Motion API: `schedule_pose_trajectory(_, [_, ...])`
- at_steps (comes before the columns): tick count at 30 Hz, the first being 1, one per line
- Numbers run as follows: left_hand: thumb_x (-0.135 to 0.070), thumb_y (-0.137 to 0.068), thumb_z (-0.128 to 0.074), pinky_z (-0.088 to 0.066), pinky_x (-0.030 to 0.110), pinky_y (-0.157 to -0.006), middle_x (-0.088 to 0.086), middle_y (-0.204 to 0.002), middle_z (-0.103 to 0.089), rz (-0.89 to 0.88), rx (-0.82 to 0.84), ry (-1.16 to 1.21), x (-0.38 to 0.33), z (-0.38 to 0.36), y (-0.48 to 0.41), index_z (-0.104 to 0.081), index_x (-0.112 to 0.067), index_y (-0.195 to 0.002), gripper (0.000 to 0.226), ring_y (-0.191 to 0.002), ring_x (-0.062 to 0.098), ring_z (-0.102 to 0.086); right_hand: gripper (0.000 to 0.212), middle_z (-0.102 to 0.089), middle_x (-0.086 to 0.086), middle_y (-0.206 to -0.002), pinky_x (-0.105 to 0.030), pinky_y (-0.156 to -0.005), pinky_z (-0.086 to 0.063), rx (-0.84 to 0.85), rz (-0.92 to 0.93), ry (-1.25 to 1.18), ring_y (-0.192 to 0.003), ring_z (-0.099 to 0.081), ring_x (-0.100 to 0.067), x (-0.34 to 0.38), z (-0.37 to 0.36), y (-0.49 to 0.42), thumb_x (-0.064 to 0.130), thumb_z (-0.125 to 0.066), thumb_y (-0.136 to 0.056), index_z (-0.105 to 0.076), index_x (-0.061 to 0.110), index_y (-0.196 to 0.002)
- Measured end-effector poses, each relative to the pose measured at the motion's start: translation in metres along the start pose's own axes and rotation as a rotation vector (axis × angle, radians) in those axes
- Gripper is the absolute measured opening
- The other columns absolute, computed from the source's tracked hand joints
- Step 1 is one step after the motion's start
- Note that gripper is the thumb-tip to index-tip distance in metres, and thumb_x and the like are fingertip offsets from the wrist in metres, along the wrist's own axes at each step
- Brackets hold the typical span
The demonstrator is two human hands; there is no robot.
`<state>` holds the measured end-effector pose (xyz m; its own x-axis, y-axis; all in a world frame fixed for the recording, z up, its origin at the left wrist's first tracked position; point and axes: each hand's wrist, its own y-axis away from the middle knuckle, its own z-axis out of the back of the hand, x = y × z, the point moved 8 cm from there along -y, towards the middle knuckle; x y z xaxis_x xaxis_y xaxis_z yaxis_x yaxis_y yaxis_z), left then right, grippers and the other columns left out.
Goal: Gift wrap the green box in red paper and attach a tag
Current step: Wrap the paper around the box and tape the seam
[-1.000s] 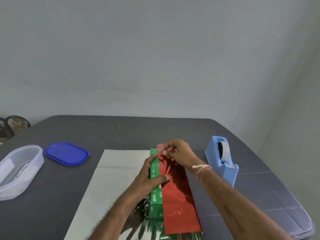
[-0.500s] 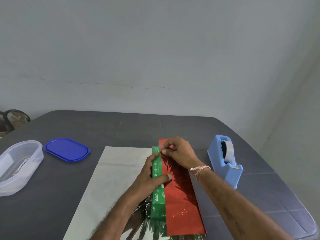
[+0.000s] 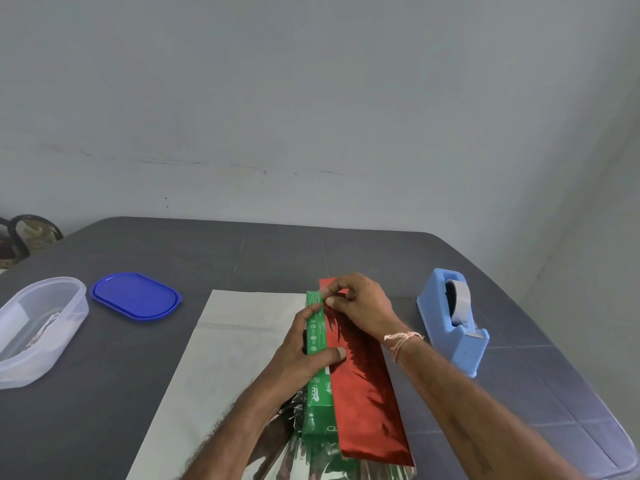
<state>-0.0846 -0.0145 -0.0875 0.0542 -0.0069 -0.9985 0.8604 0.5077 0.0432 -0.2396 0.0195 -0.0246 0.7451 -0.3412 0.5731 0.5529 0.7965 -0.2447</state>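
A long green box (image 3: 320, 386) lies lengthwise on a sheet whose pale back side (image 3: 228, 358) faces up. A flap of shiny red paper (image 3: 367, 393) is folded over the box's right half. My left hand (image 3: 301, 348) grips the box from the left, thumb pressing across its top onto the red edge. My right hand (image 3: 360, 303) pinches the red paper's far corner against the box's far end.
A blue tape dispenser (image 3: 453, 320) stands right of the box. A blue lid (image 3: 136, 295) and a clear plastic tub (image 3: 38, 327) lie at the left. The dark table's (image 3: 277, 251) right edge curves close to my right arm.
My right hand has pulled the red flap's far corner a little further over the box's far end. The left hand keeps its hold. The camera view has shifted slightly.
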Motion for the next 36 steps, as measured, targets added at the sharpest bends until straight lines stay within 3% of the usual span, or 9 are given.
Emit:
schedule_pose_trajectory(6, [-0.023,-0.086,-0.081,-0.060,0.033,-0.090,-0.009,-0.126,-0.065,0.006,-0.010,-0.008,0.000,0.000,0.000,-0.033,-0.045,-0.145,0.079,-0.101,0.008,-0.073,0.011,-0.060,0.018,-0.100,-0.015,-0.065,-0.037,0.003,0.024,-0.010,-0.076,-0.052,0.003,0.001,0.001,-0.001,0.029,-0.077,-0.088,-0.077,0.038,-0.095])
schedule_pose_trajectory(11, [-0.028,-0.087,-0.080,-0.061,0.033,-0.088,-0.006,-0.129,-0.062,0.020,-0.002,-0.032,-0.001,-0.001,0.002,-0.031,-0.048,-0.145,0.080,-0.099,0.010,-0.074,0.031,-0.065,0.022,-0.114,-0.019,-0.073,-0.048,0.018,0.042,-0.059,-0.079,-0.055,0.001,0.000,-0.001,-0.002,0.028,-0.078,-0.088,-0.074,0.042,-0.115])
schedule_pose_trajectory(15, [-0.028,-0.086,-0.081,-0.061,0.031,-0.084,-0.006,-0.125,-0.064,0.019,-0.002,-0.032,-0.003,-0.001,0.003,-0.032,-0.051,-0.143,0.078,-0.096,0.010,-0.074,0.028,-0.071,0.022,-0.113,-0.015,-0.071,-0.049,-0.007,0.039,-0.200,-0.074,-0.059,0.000,-0.003,0.002,0.000,0.020,-0.077,-0.088,-0.077,0.037,-0.110])
schedule_pose_trajectory(19, [-0.025,-0.086,-0.081,-0.060,0.032,-0.087,-0.007,-0.121,-0.068,0.015,-0.008,-0.026,-0.004,0.000,0.004,-0.034,-0.050,-0.142,0.077,-0.097,0.011,-0.074,0.013,-0.077,0.008,-0.107,-0.036,-0.082,-0.063,-0.060,-0.053,-0.517,-0.089,-0.074,-0.020,-0.013,0.009,0.004,0.023,-0.070,-0.096,-0.078,0.031,-0.101])
schedule_pose_trajectory(20, [-0.025,-0.086,-0.081,-0.060,0.033,-0.088,-0.007,-0.122,-0.068,0.016,-0.007,-0.024,-0.004,0.000,0.004,-0.034,-0.050,-0.142,0.077,-0.097,0.011,-0.074,0.012,-0.077,0.008,-0.107,-0.036,-0.082,-0.063,-0.058,-0.057,-0.537,-0.091,-0.074,-0.022,-0.012,0.012,0.004,0.025,-0.069,-0.097,-0.078,0.031,-0.101])
schedule_pose_trajectory(24, [-0.024,-0.087,-0.081,-0.060,0.030,-0.086,-0.008,-0.122,-0.067,0.022,-0.010,-0.020,-0.005,-0.001,0.005,-0.034,-0.049,-0.142,0.077,-0.097,0.009,-0.074,0.011,-0.073,0.019,-0.112,-0.016,-0.068,-0.053,0.009,0.005,-0.457,-0.081,-0.066,-0.005,0.001,0.020,0.004,0.019,-0.070,-0.096,-0.074,0.026,-0.103])
schedule_pose_trajectory(29, [-0.022,-0.086,-0.081,-0.059,0.028,-0.085,-0.009,-0.120,-0.069,0.012,-0.012,0.001,-0.007,0.000,0.005,-0.035,-0.048,-0.142,0.077,-0.098,0.009,-0.074,0.027,-0.066,0.014,-0.122,-0.021,-0.067,-0.056,-0.052,0.050,-0.421,-0.080,-0.068,-0.014,0.007,0.025,0.008,0.011,-0.070,-0.093,-0.069,0.031,-0.110])
schedule_pose_trajectory(33, [-0.022,-0.087,-0.080,-0.059,0.027,-0.084,-0.011,-0.114,-0.072,-0.002,-0.019,0.018,-0.009,0.000,0.006,-0.038,-0.047,-0.141,0.073,-0.099,0.010,-0.074,0.028,-0.064,0.006,-0.122,-0.024,-0.070,-0.059,0.013,0.006,-0.521,-0.088,-0.074,-0.020,0.007,0.008,0.013,0.015,-0.064,-0.098,-0.064,0.036,-0.116])
schedule_pose_trajectory(36, [-0.037,-0.089,-0.077,-0.055,0.018,-0.083,-0.024,-0.116,-0.067,-0.033,-0.045,0.030,-0.017,0.003,0.010,-0.042,-0.052,-0.138,0.062,-0.105,-0.003,-0.068,0.028,-0.066,0.004,-0.120,-0.030,-0.079,-0.062,0.019,0.004,-0.558,-0.087,-0.074,-0.019,0.008,0.006,0.014,0.015,-0.063,-0.098,-0.066,0.037,-0.114])
